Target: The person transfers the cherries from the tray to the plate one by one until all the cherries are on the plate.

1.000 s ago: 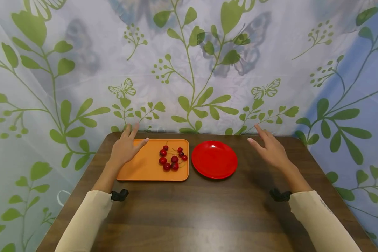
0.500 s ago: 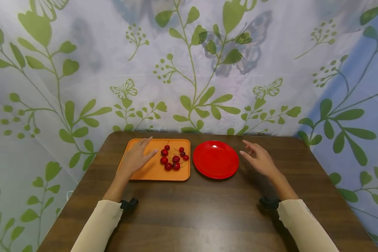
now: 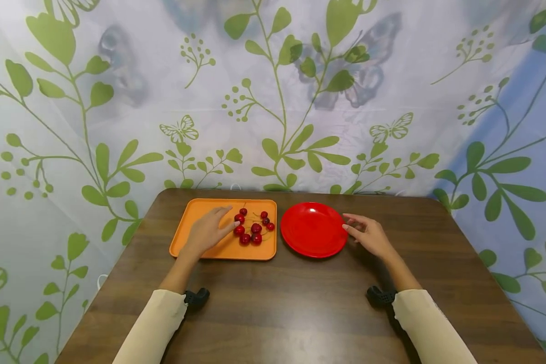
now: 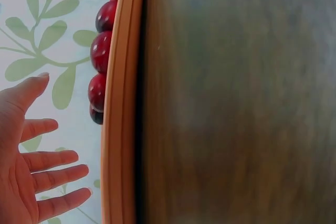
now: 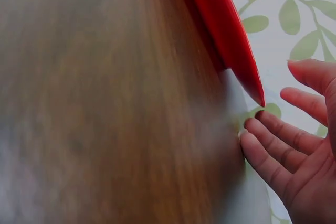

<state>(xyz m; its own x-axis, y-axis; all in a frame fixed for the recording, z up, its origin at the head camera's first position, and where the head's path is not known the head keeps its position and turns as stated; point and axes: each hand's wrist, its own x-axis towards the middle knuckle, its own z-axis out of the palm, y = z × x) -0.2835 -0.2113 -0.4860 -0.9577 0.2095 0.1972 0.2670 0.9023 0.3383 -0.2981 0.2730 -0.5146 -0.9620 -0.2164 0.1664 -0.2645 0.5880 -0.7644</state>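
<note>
My left hand (image 3: 208,232) hovers over the orange tray (image 3: 186,237), its fingers spread and holding nothing. Several dark red cherries (image 3: 256,228) with thin stems lie in the tray's right half, just beyond my left thumb tip. In the left wrist view the cherries (image 4: 101,52) show above the tray's rim (image 4: 119,145), with the spread left hand (image 4: 37,166) apart from them. A red plate (image 3: 313,230) lies right of the tray. My right hand (image 3: 368,235) is at the plate's right edge, fingers loosely extended. In the right wrist view its fingers (image 5: 268,156) are close below the plate's rim (image 5: 254,80).
Tray and plate stand side by side on a brown wooden table (image 3: 273,308), near its back edge. Behind it hangs a pale curtain (image 3: 255,121) printed with green leaves and butterflies. Black straps (image 3: 196,297) sit on both wrists.
Both hands have moved inward: the left to the right over the tray toward the cherries, the right to the left up to the plate's edge. Tray, cherries and plate stay in place.
</note>
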